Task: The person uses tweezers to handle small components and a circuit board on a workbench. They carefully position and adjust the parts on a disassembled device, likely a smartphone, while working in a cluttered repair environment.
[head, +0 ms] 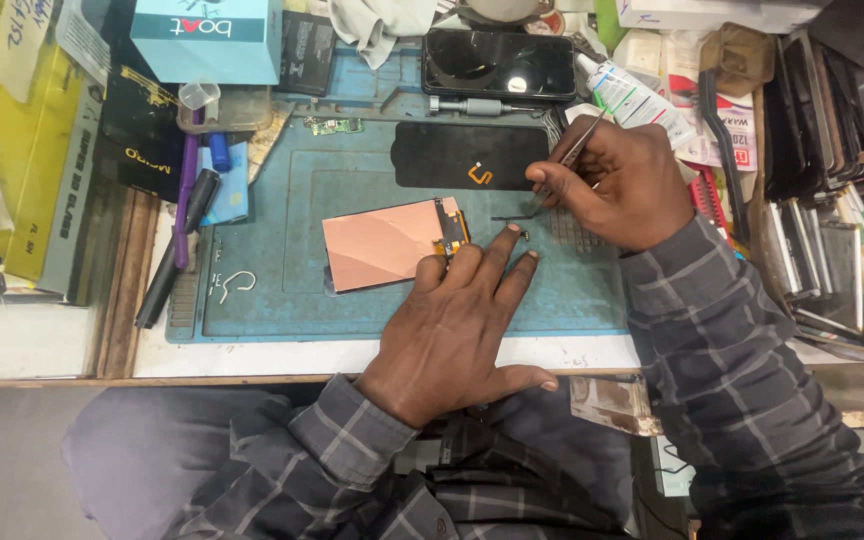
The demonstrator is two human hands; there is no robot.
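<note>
My left hand (457, 325) lies flat on the blue work mat (272, 300), fingers spread, fingertips touching the edge of a copper-backed phone display panel (382, 240) and its orange flex connector (452, 230). My right hand (617, 180) grips metal tweezers (572, 155), whose tips pinch a thin dark strip (512, 216) just above the mat, right of the panel. A black phone part with an orange mark (467, 155) lies just behind.
A black phone (500, 62), a small screwdriver (472, 104), a glue tube (632, 100) and a teal box (207, 38) stand at the back. Pens and a marker (187, 215) lie left of the mat. Stacked screens (832, 230) fill the right side.
</note>
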